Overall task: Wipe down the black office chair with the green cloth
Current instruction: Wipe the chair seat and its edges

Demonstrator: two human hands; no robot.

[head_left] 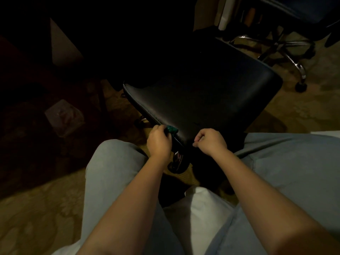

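Chair (202, 92) seat edge: left hand (159, 141) clutches green cloth (172, 129); right hand (211, 141) grips the edge.

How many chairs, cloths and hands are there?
Chairs: 2 (black chair, far chair)
Cloths: 1 (cloth)
Hands: 2 (left hand, right hand)
Total: 5

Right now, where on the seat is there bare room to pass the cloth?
The seat is bare from its middle to the far edge. The near edge is crowded: the left hand holds the cloth there, and the right hand sits beside it.
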